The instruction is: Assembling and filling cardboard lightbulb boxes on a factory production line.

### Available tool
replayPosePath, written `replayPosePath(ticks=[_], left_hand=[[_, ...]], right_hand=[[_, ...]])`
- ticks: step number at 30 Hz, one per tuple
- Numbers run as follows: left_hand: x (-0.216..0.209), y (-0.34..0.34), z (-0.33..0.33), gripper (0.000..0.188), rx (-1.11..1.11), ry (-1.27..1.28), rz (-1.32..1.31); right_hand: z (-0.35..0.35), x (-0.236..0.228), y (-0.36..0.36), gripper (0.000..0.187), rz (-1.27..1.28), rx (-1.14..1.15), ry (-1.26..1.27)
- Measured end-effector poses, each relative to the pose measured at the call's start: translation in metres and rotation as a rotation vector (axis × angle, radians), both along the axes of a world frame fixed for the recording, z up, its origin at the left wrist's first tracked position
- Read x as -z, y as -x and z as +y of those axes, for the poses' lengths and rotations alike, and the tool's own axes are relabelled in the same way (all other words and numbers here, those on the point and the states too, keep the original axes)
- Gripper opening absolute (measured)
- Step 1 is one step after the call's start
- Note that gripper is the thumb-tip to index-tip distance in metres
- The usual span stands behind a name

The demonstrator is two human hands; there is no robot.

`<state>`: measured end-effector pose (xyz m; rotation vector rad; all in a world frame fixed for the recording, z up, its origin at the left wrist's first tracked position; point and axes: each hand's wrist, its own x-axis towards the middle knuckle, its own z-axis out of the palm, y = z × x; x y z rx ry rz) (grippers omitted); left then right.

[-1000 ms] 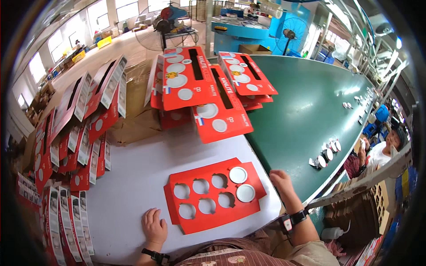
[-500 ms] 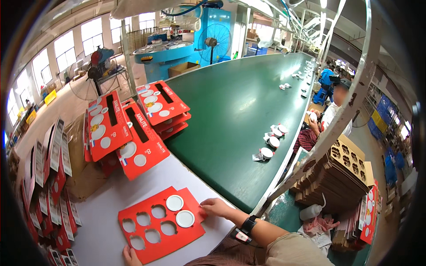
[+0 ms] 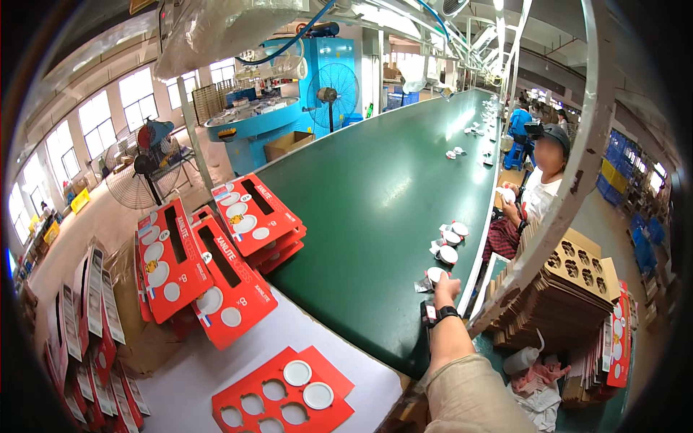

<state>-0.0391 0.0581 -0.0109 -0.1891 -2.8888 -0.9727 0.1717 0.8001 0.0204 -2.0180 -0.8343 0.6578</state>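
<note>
As the head camera looks down over the work (clock directions here treat its picture as a dial, twelve at the top), the right hand (image 3: 447,289) lies at four o'clock, stretched over the green conveyor (image 3: 375,252) with its fingers at the nearest white disc (image 3: 432,273); whether they have closed on it or merely touch it, I cannot tell. Outside the picture altogether is the left hand, so its state cannot be told either. Between six and seven o'clock the red card (image 3: 334,377) lies flat on the white table (image 3: 303,328), its lower part cut off by the bottom edge. Two of its round places are filled, by an upper disc (image 3: 297,372) and a lower disc (image 3: 317,395) side by side at its right end, while at least five holes stand open, so most of what shows of the card appears left unfilled. Three more discs (image 3: 448,255) wait on the conveyor just beyond the hand, also towards four, with others well apart near one o'clock. Printed red packages (image 3: 170,263) are piled between eight and nine, and more folded packages (image 3: 97,346) lean together at eight. Just short of three o'clock a co-worker (image 3: 541,191) holds a white piece.
</note>
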Motion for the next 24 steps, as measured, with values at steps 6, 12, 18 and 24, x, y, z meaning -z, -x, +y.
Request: replayPosePath(ticks=[6,12,18,24], left_hand=[[-0.014,-0.006,0.012,0.031,-0.016,0.01,-0.022],[-0.003,-0.001,0.003,0.027,-0.002,0.073,-0.022],[0.0,0.0,0.005,0.025,-0.038,0.038,0.004],[-0.039,-0.004,0.005,0.035,-0.202,-0.634,-0.363]], right_hand=[[0.023,0.018,-0.006,0.082,0.0,-0.109,-0.036],[0.033,0.03,-0.011,0.08,-0.095,-0.468,0.099],[0.015,0.024,0.002,0.061,-0.012,-0.646,0.25],[-0.091,-0.027,0.04,0.042,0.764,-1.033,0.065]])
